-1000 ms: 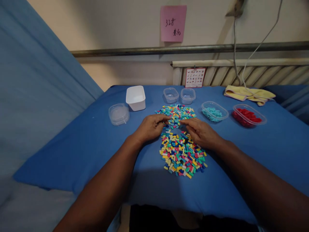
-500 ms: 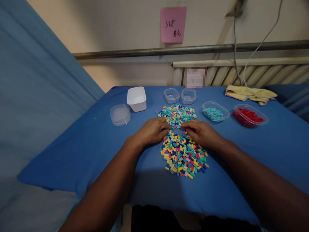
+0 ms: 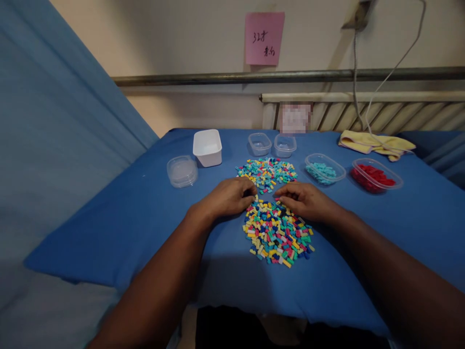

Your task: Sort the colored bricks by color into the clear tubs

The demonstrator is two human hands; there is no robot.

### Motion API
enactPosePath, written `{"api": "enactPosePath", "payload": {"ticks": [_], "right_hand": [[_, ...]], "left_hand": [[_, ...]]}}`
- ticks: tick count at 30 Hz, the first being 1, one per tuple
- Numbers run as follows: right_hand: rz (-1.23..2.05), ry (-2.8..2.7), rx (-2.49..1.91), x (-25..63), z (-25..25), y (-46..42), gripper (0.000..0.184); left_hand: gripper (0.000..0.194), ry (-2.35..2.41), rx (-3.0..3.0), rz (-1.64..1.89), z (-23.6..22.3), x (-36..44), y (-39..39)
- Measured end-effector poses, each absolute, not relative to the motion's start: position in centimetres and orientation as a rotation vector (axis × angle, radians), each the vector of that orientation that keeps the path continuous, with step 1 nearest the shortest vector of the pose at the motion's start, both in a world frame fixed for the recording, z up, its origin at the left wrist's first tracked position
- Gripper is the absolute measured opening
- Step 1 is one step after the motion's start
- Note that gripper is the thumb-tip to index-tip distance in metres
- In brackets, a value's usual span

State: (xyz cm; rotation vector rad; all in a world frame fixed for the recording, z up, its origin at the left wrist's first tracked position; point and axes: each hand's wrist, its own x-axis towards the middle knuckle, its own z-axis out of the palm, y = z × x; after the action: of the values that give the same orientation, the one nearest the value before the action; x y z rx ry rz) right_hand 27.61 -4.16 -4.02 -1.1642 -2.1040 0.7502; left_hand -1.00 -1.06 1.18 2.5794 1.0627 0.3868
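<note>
Two piles of small toy building bricks in mixed colours lie on the blue cloth. The far pile (image 3: 269, 169) has many turquoise pieces; the larger near pile (image 3: 276, 232) mixes yellow, pink, green, blue and white. My left hand (image 3: 236, 195) rests at the left side between the piles, its fingers curled with a gap between thumb and fingertips. Opposite it, my right hand (image 3: 303, 199) is bent over the upper right of the near pile, thumb and index finger slightly apart. A pink brick (image 3: 278, 199) is by the right thumb tip. I see no brick gripped in either hand.
Behind the far pile stand two small clear tubs (image 3: 259, 144). A white tub (image 3: 208, 148) and stacked clear lids (image 3: 182, 171) are left. To the right are a tub of turquoise bricks (image 3: 321, 170), a tub of red pieces (image 3: 376, 175) and a yellow cloth (image 3: 376, 143).
The left fingertips and thumb have parted slightly. The right hand has shifted a little, its index finger farther from the left hand. The piles look nearly the same.
</note>
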Motion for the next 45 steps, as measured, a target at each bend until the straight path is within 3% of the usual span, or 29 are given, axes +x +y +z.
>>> {"api": "enactPosePath", "payload": {"ticks": [4, 10, 18, 23, 27, 37, 42, 45], "right_hand": [[0.850, -2.021, -1.233, 28.0, -4.2, -4.4, 0.031], [0.814, -2.008, -1.281, 27.0, -4.2, -2.4, 0.022], [0.360, -2.335, -1.283, 24.7, -3.3, -1.5, 0.019], [0.286, -2.285, -1.322, 24.7, -3.9, -2.3, 0.022], [0.395, -2.153, -1.288, 25.3, -3.8, -2.7, 0.029], [0.439, -1.934, -1.010, 23.9, -1.5, -4.6, 0.013], [0.310, -1.905, -1.054, 26.0, -0.8, -3.5, 0.012], [0.051, -1.800, -1.250, 29.9, -0.5, -2.2, 0.016]], "left_hand": [[0.032, 1.075, 2.576, 0.359, 1.1, -1.5, -0.7], [0.028, 0.973, 2.667, 0.285, 0.7, -1.6, -0.4], [0.017, 1.042, 2.637, 0.311, 0.6, -1.1, -1.0], [0.016, 1.151, 2.553, 0.386, 0.8, -1.0, -1.0], [0.013, 1.112, 2.352, 0.541, 0.4, -0.8, -0.9], [0.027, 0.913, 1.549, 1.083, -0.8, 4.1, -2.0], [0.020, 1.048, 1.853, 1.131, -1.4, 3.2, -1.5], [0.021, 1.330, 2.361, 0.884, -1.3, 2.5, -1.2]]}}
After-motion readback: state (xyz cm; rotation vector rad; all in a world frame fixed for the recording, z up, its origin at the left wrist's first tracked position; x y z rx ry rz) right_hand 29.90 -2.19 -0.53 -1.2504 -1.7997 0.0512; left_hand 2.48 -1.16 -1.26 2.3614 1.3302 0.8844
